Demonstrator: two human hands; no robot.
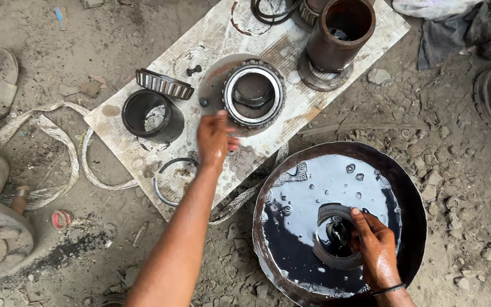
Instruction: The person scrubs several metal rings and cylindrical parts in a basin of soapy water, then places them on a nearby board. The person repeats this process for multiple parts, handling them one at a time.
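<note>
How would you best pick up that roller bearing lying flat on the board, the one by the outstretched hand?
Probably from straight above. The bearing lies flat with its bore facing up, so fingers can hook inside the hole while the thumb presses the outer roller ring. The left hand is already at its near edge, the handiest side; the tall sleeve crowds the far right.

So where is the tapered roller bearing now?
In the head view, the tapered roller bearing sits on the white board, just beyond the left hand, right of the black sleeve.
</note>
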